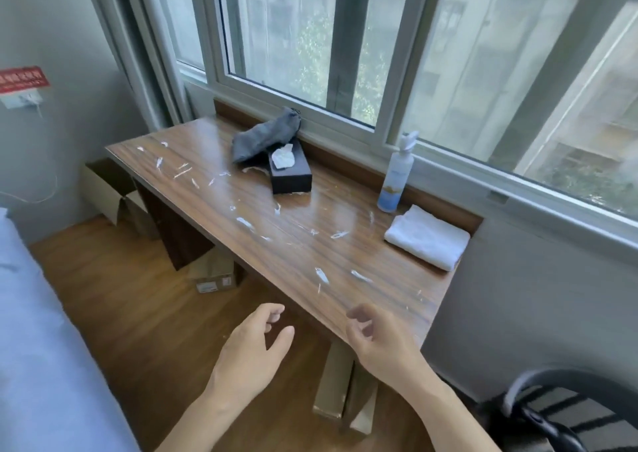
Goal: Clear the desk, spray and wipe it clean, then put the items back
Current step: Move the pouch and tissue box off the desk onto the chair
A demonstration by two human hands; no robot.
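A wooden desk (pixel 214 189) runs under the window, streaked with white smears and scraps. On it near the back lies a black tissue box (pixel 293 175) with a grey pouch (pixel 264 134) resting partly on its far end. A white spray bottle (pixel 395 175) stands upright at the back right, and a folded white towel (pixel 428 236) lies beside it at the desk's right end. My left hand (pixel 253 351) and my right hand (pixel 378 339) hover at the desk's near edge, both empty with fingers loosely curled and apart.
Cardboard boxes (pixel 214 272) sit on the floor under the desk. A bed with blue bedding (pixel 38 331) is on the left. A black chair (pixel 566 413) stands at the lower right. A wall socket with a cable (pixel 26 99) is on the left wall.
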